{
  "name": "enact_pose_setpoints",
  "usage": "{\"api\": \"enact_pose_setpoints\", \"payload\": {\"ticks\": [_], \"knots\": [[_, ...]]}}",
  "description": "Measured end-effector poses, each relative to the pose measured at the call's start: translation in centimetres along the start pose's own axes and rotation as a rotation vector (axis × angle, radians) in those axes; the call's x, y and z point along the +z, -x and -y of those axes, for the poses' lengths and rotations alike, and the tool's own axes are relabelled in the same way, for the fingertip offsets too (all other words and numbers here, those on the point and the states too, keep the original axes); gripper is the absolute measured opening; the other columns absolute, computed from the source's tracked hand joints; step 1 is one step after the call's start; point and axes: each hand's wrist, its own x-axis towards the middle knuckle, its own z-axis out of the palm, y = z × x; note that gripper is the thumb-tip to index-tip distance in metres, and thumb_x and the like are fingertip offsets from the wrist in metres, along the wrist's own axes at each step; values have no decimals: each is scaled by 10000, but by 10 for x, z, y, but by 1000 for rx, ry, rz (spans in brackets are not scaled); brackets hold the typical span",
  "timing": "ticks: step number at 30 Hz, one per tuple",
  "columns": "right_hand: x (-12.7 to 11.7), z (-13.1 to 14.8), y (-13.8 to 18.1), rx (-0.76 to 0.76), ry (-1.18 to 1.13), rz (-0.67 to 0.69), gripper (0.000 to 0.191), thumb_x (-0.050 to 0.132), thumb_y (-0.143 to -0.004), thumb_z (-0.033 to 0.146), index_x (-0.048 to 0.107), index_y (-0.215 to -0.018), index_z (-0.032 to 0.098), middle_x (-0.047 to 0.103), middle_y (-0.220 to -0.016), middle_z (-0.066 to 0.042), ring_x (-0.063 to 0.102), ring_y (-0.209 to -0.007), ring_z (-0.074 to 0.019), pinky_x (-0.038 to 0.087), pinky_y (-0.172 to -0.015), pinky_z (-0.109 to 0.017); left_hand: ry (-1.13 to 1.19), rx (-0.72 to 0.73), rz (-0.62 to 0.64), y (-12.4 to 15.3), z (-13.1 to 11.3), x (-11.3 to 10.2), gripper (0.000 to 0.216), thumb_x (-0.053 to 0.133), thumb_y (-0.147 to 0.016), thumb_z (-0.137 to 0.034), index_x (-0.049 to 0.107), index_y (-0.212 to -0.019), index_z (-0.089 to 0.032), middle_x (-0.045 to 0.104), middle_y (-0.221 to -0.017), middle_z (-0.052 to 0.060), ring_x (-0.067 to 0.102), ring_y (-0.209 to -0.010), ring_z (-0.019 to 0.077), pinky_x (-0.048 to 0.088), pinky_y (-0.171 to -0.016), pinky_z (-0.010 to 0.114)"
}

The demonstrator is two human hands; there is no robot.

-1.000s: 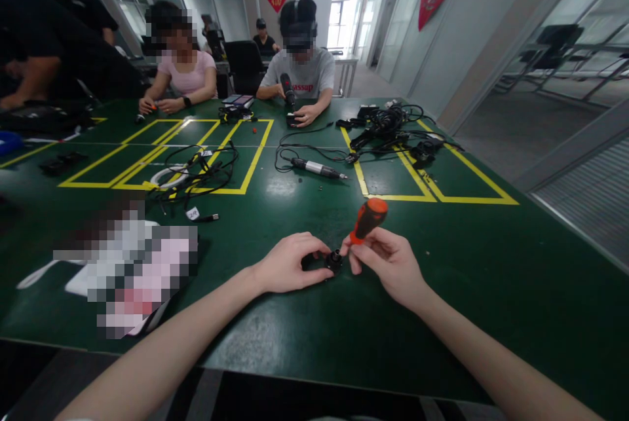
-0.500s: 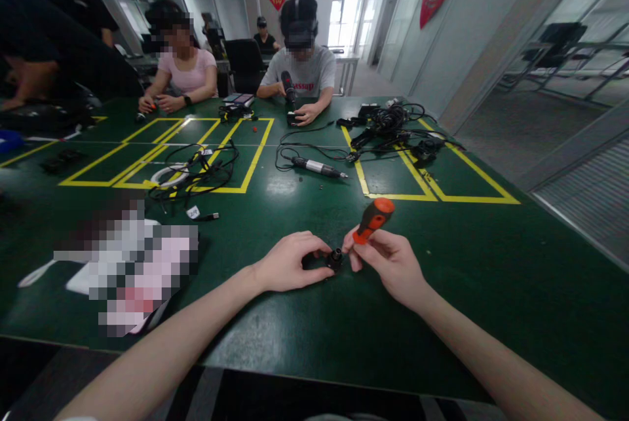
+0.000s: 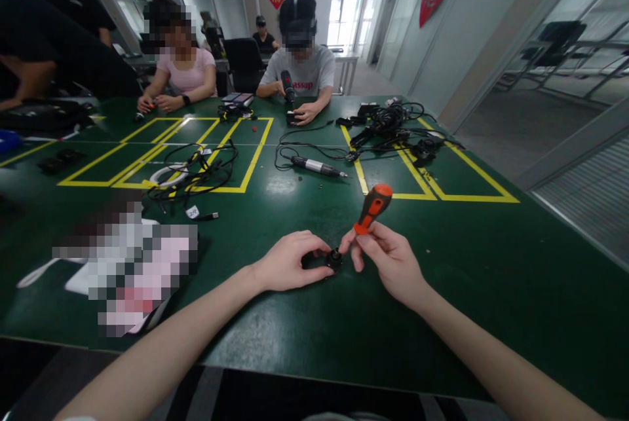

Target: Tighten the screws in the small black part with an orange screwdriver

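Left hand (image 3: 289, 262) pinches small black part (image 3: 335, 257), resting on green tabletop (image 3: 491, 290). Right hand (image 3: 390, 262) grips orange-handled screwdriver (image 3: 372, 207), tilted, working end down at the part. Co-worker's grey shirt (image 3: 314, 71) opposite: red letters, "assup" legible.

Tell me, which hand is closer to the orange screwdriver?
Right. The right hand holds the orange screwdriver; the left hand lies left of it, gripping the small black part.

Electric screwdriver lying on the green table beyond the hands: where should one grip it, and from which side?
Grip the electric screwdriver around its silver middle barrel, probably from above, fingers across its length. It lies flat on the table, bit pointing right and cable leaving the left end, so the middle is free.
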Motion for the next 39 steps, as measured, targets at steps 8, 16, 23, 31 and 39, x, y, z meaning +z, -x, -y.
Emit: {"api": "enact_pose_setpoints", "payload": {"ticks": [8,16,23,31,39], "knots": [[3,-2,2,-46,-93,7,302,725,-937,496,621,-980,216,720,-716,-7,623,-519,-128,540,-541,-269,-6,13,-10,0,0,0,214,757,-886,-342,693,-1015,-185,726,-934,33,658,-851,169,504,-782,287],[1,4,2,-42,43,-9,339,728,-922,518,710,-845,188,698,-755,-37,610,-537,-129,537,-542,-291,-8,-9,15,1,1,0,226,743,-896,-354,691,-1041,-188,735,-967,44,666,-884,179,511,-804,301],[2,2,3,-32,-19,-36,306,757,-904,502,666,-930,211,749,-762,-34,634,-542,-133,564,-557,-285,1,-12,8,1,1,0,228,746,-894,-364,689,-1032,-191,730,-954,42,660,-865,177,511,-809,302],[1,4,1,-13,-35,16,312,714,-940,500,657,-873,200,735,-736,-31,630,-527,-133,554,-547,-286,7,-13,8,1,1,1,240,727,-896,-396,687,-1022,-195,723,-945,46,657,-865,181,514,-817,305],[2,2,2,9,-40,6,335,733,-919,511,699,-835,188,707,-726,-37,607,-523,-134,537,-540,-292,-44,10,6,1,0,1,223,703,-917,-393,675,-1012,-193,731,-956,45,666,-878,182,508,-800,303]]}}
